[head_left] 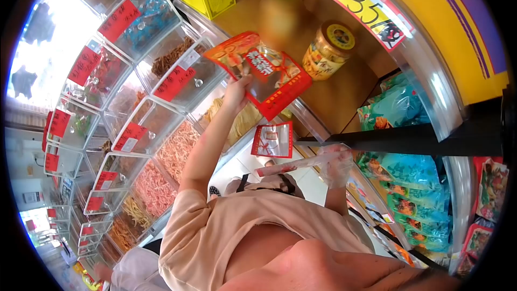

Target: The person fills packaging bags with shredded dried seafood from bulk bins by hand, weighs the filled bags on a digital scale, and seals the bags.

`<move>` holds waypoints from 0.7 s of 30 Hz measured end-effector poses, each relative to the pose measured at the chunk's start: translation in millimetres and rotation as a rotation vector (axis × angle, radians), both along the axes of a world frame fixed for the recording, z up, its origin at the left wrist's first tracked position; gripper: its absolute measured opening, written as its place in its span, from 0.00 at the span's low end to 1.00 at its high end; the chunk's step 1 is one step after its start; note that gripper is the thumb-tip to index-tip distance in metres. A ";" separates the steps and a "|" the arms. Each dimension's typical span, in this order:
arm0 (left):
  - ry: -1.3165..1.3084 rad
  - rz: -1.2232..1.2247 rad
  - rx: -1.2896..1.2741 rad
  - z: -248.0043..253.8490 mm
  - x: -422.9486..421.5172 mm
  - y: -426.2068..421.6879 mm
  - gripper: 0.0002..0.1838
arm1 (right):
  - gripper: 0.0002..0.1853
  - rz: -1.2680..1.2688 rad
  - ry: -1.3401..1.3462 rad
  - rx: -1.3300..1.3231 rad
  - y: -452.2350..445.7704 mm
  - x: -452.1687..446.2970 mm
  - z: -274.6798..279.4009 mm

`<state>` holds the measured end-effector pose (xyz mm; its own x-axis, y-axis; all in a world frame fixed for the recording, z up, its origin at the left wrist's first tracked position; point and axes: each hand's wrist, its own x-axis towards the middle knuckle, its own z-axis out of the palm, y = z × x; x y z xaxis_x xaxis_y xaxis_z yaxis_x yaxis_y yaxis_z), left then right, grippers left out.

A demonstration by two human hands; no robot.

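Here, my left hand [237,94] pinches a flat red plastic pouch [261,75] by its lower-left edge, long axis sloping down-right; my right hand [335,168], farther off, I can't read.

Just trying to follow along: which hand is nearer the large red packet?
Left: the left hand grips the edge of the large red packet, while the right hand, covered in clear plastic, is apart, lower and to the right in the picture.

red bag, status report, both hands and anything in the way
Left hand gripping red bag. Right hand in clear plastic, away from bag. Yellow-lidded jar beside bag's corner in view.
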<state>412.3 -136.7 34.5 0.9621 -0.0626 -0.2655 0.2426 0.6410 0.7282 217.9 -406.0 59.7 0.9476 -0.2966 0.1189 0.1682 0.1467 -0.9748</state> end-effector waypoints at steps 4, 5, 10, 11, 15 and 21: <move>0.118 -0.023 0.083 -0.7 23.3 -46.6 0.13 | 0.05 0.009 0.061 -0.051 0.2 0.9 9.3; 0.130 -0.086 0.145 -13.6 36.6 -49.6 0.13 | 0.05 0.018 0.079 -0.053 1.5 0.5 8.6; 0.182 -0.477 0.851 31.1 54.1 -60.2 0.29 | 0.04 -0.038 0.253 0.024 -5.3 -9.3 -1.2; 0.199 -0.469 0.842 34.6 47.9 -52.0 0.29 | 0.04 -0.023 0.266 0.018 -11.1 -11.8 -4.4; -0.128 -0.347 1.024 33.4 -23.1 9.4 0.43 | 0.06 -0.061 0.361 -0.086 -30.7 -32.9 -36.4; -0.266 -0.404 0.158 -43.7 -172.9 38.7 0.39 | 0.11 0.477 0.378 -0.096 4.6 -19.0 -138.9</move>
<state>239.3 -98.0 -9.2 0.9051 -0.4221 -0.0512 0.2414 0.4111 0.8790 198.9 -401.4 -79.2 0.9550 0.1659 -0.2458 -0.2539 0.0295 -0.9668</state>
